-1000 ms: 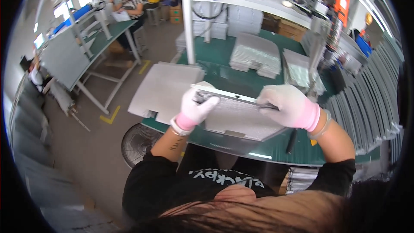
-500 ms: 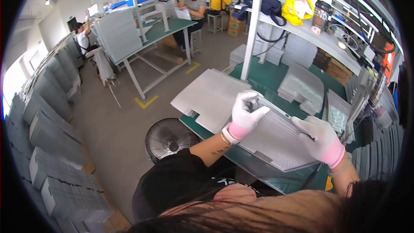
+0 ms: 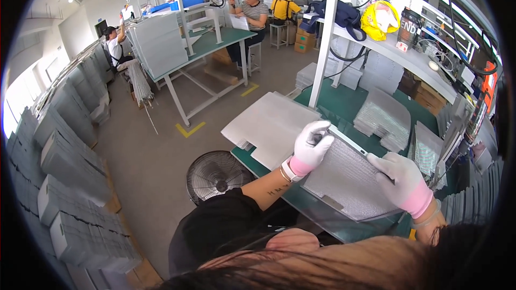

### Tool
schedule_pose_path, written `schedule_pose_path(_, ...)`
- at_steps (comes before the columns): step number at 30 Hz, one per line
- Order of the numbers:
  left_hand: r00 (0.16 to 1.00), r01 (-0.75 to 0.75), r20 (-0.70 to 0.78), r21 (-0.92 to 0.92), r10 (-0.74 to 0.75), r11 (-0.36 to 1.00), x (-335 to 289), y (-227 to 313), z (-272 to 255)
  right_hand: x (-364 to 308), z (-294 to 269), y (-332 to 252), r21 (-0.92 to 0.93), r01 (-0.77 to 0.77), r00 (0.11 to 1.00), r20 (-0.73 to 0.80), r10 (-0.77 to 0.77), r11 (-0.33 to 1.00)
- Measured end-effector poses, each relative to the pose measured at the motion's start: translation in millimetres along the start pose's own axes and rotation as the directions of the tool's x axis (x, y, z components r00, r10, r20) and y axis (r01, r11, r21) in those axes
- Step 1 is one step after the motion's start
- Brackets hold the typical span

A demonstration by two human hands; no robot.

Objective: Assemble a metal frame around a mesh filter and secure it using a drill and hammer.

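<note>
A grey panel of fine mesh point(image 3: 349, 182) lies before me on the green-topped bench, a pale narrow strip point(image 3: 348, 140) running along its far edge. At the far left corner of the panel is my left hand point(image 3: 310, 150) in a white glove with a pink cuff. Its fingers are curled round; what they pinch is too small to make out. My right hand point(image 3: 403, 181), gloved alike, grips the strip's right end, its finger stretched along the edge. Part of its grip is hidden. Left of the panel, flat silvery sheets point(image 3: 274, 123) lie stacked.
More silvery sheets point(image 3: 382, 118) lie farther back on the bench. A white post point(image 3: 326, 43) rises at its far side, below a shelf with a yellow bag point(image 3: 379, 20). An orange tool point(image 3: 488, 88) hangs at right. A floor fan point(image 3: 217, 177) stands left. Co-workers sit beyond.
The whole view has shifted slightly, with the scene now a little lower and to the right. My right finger reaches along the strip's end; my left hand stays by the same corner.
</note>
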State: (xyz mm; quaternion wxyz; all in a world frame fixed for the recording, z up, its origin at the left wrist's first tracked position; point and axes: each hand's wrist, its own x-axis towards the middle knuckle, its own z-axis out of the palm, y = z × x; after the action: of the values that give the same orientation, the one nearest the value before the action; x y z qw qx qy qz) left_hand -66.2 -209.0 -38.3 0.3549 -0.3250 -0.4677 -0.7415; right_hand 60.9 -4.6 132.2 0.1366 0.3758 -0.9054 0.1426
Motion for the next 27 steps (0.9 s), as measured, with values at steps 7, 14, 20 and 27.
schedule_pose_path(7, 0.98, 0.162, 0.147, -0.182, -0.136, 0.97, 12.6, 11.1, -10.9, -1.7, -1.0, -0.4, -0.014, 0.004, 1.0, 0.027, -0.004, 1.0)
schedule_pose_path(14, 0.936, -0.038, 0.339, -0.168, 0.094, 0.985, 11.0, 6.8, -2.9, -8.4, -2.6, -6.2, -0.104, -0.022, 0.997, 0.077, 0.03, 0.994)
schedule_pose_path(20, 0.961, 0.243, 0.121, 0.056, -0.248, 0.968, 5.0, -8.0, -6.2, -80.0, 30.0, 14.0, -0.414, -0.178, 0.823, -0.56, -0.095, 0.893)
schedule_pose_path(27, 0.635, -0.415, 0.741, 0.091, 0.217, 0.905, 110.3, 46.5, 76.5, -275.2, 183.8, 37.4, -0.185, -0.982, 0.056, -0.417, 0.907, -0.024)
